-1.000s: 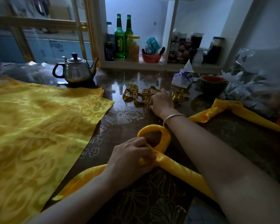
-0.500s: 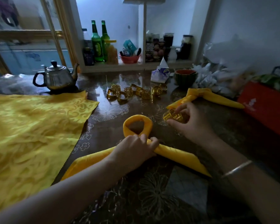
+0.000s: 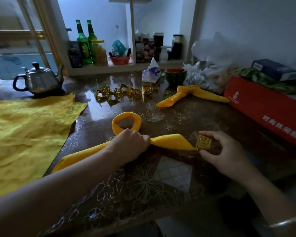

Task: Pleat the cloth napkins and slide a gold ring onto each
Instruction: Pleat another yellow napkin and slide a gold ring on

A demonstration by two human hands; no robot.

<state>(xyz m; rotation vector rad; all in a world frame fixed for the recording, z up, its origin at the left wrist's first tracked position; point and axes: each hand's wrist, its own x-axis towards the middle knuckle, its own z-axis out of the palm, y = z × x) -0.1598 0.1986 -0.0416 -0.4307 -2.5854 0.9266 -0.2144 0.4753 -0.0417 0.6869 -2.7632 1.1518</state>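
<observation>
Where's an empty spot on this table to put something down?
Bare tabletop lies between the looped napkin, the far napkin and the red box. More lies by the near edge, below the left hand and right hand. It is crowded around the loose gold rings, and the flat yellow cloth covers the left.

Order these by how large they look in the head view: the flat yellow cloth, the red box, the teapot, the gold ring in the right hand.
1. flat yellow cloth
2. red box
3. teapot
4. gold ring
The ring lies nearer the camera than the teapot, yet looks smaller.
</observation>
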